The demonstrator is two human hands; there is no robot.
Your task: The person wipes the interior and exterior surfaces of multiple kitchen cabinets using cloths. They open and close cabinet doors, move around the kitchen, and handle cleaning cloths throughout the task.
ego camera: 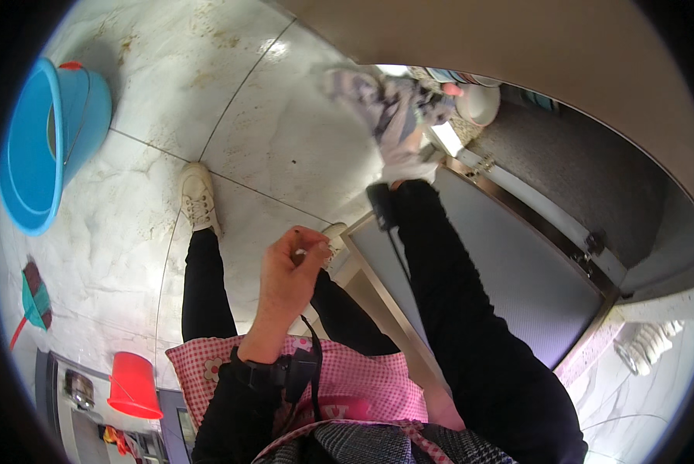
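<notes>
My right hand [413, 142] reaches forward and is blurred by motion. It grips a crumpled grey-and-white patterned cloth [376, 101], which hangs beyond the fingers by the opening of a low cabinet [561, 168]. Something white wraps or covers part of this hand near the wrist; blur hides what it is. Below my right arm, the cabinet's framed grey door [497, 249] stands swung out. My left hand [294, 261] is held in front of the checked pink apron [358, 371], its fingers curled towards the thumb. Whether anything small sits between those fingertips is unclear.
Inside the cabinet are a white bowl-like container [479, 104] and several stacked items. A blue bucket [86, 110] stands on the tiled floor at left, a red bucket [132, 383] at lower left. A teal-and-brown broom-like head [36, 298] lies between them. A white ribbed object [642, 348] is at right.
</notes>
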